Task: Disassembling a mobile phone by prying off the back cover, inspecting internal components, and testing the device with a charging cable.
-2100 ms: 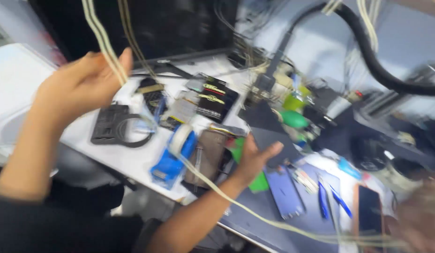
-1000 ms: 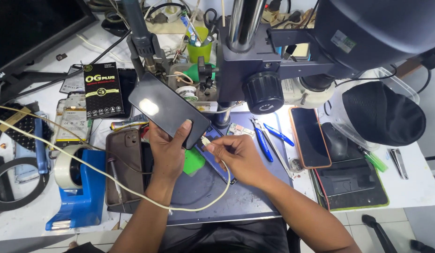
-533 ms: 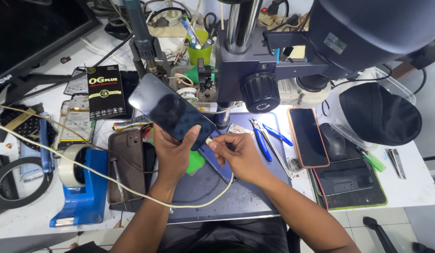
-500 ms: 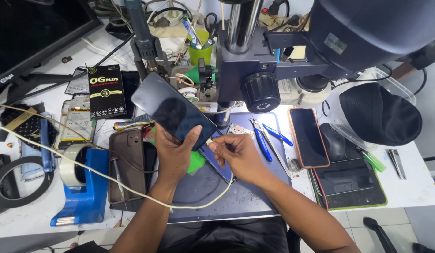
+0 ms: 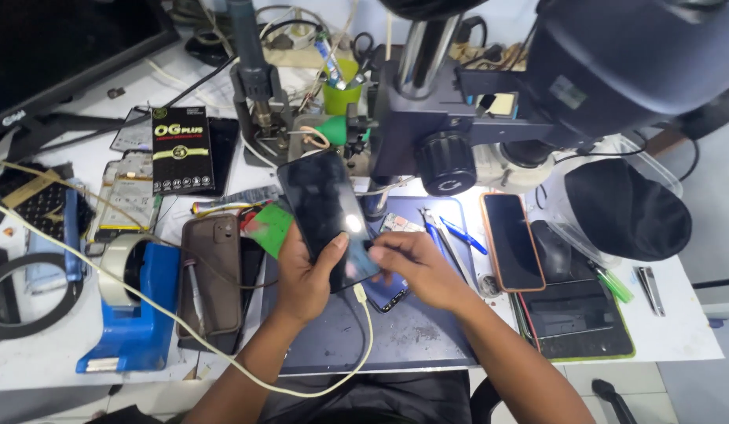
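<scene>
Gripping a dark phone (image 5: 325,210) from below, the left hand (image 5: 305,275) has its thumb lying across the glass and its fingers wrapped behind the lower edge, forearm coming up from the near edge of the bench. That phone is tilted, top end pointing far and left, held above the grey mat (image 5: 396,338) in the middle of the desk. The right hand (image 5: 408,263) comes in from the near right, fingers pinched together at the phone's bottom end; what they hold there I cannot tell. One pale cable (image 5: 223,353) is plugged into that end and loops near, then runs off left. I count two more phones: one brown-cased, lying face down to the left (image 5: 211,275), and one orange-edged, face up to the right (image 5: 512,239). One blue tape dispenser (image 5: 133,314) sits at the near left, one microscope (image 5: 553,71) looms far right, and one black cap (image 5: 624,208) rests beside it.
</scene>
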